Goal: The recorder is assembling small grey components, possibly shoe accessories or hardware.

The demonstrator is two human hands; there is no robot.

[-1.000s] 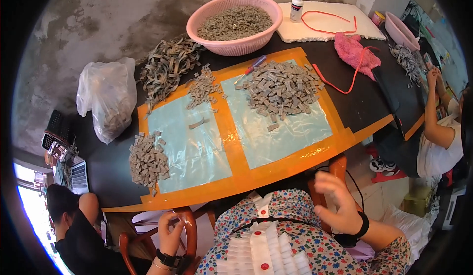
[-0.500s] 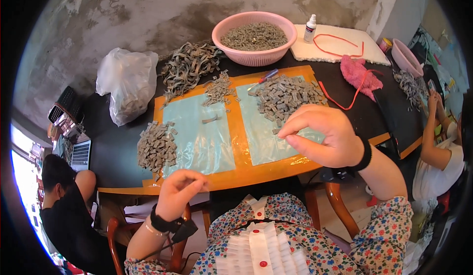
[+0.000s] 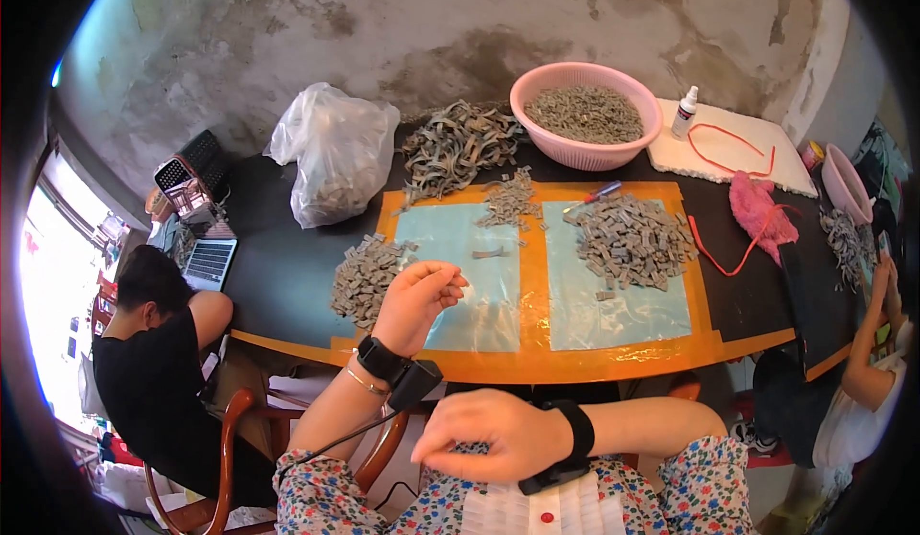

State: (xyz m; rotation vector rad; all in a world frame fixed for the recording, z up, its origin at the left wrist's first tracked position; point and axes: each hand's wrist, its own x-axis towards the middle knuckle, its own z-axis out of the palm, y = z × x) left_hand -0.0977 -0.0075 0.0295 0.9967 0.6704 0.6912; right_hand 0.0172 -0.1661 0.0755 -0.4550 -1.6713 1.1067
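Observation:
My left hand (image 3: 420,300) is over the front left of the left blue sheet (image 3: 458,310), beside a pile of small grey pieces (image 3: 369,276). Its fingers are curled in; anything inside is hidden. My right hand (image 3: 498,434) is in front of my chest, off the table edge, fingers bent and pressed together, their contents out of sight. A larger pile of grey pieces (image 3: 632,240) lies on the right blue sheet (image 3: 618,322). One longer grey strip (image 3: 489,253) rests on the left sheet, with a small heap of bits (image 3: 511,200) behind it.
Along the back stand a filled plastic bag (image 3: 335,157), tangled grey strips (image 3: 460,147), a pink basket (image 3: 586,157) of pieces and a white foam board (image 3: 719,157) with a bottle (image 3: 684,113). A screwdriver (image 3: 596,193) lies behind the right pile. Other people sit left and right.
The view has swung left. My right hand has come from beside the right pile back to my chest. My left hand has moved forward from the table edge over the left sheet.

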